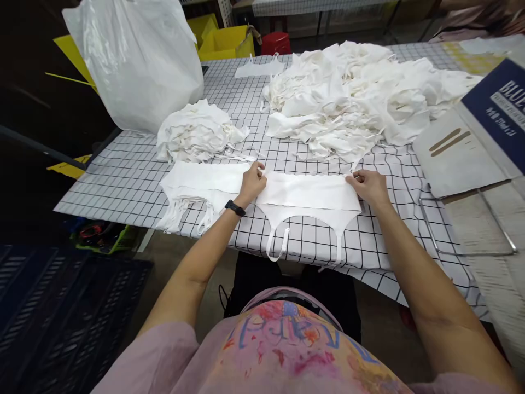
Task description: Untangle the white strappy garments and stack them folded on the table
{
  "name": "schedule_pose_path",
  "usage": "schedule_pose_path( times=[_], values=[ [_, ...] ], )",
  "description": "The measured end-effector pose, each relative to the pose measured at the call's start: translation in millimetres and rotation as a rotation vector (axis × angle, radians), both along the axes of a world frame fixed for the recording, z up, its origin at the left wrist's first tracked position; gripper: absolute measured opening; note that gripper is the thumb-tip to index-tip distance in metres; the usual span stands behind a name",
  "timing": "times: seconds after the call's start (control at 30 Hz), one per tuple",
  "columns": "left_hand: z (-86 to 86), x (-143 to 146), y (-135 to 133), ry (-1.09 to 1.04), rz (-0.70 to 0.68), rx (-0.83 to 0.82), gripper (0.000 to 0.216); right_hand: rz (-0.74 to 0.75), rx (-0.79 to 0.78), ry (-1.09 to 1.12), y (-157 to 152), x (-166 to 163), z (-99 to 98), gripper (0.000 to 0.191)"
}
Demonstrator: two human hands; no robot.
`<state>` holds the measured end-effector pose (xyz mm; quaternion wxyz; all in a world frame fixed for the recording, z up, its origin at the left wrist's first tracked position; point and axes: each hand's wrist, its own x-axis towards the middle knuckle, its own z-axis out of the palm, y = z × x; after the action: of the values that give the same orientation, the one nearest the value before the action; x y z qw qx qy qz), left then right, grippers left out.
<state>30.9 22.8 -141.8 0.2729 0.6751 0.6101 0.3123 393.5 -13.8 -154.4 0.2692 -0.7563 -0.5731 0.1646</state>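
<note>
A white strappy top [309, 191] lies flat at the front of the table, its straps pointing toward me and hanging near the edge. My left hand [254, 181] pinches its upper left corner. At the upper right corner, my right hand [369, 185] has its fingers closed on the fabric. Just left of it is a neat stack of similar white tops [205, 178], partly under my left wrist. Behind the stack sits a small crumpled heap of white garments [199, 131]. A much larger loose pile [348, 93] spreads across the far middle and right.
The table [127, 180] has a checked cloth. A full white plastic bag [139, 60] stands at the back left, near yellow bins [225, 44]. One white top [260, 67] lies flat farther back. On the right are a cardboard box [471, 142] and a metal wire frame [471, 253].
</note>
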Motion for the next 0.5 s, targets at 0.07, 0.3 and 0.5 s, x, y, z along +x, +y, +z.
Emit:
schedule_pose_path(
  times=[0.07,0.3,0.5],
  values=[
    [-4.0,-0.2,-2.3,0.012,-0.039,-0.006,0.046,-0.007,-0.005,-0.026,-2.0,-1.0,-3.7,0.024],
    [-14.2,-2.2,-24.6,0.149,-0.149,0.207,0.051,0.127,0.178,-0.044,-64.8,-41.2,20.4,0.039],
    [-5.7,-5.0,-97.3,0.153,-0.211,0.161,0.006,0.425,0.167,0.155,-147.1,-109.3,20.4,0.023]
  ],
)
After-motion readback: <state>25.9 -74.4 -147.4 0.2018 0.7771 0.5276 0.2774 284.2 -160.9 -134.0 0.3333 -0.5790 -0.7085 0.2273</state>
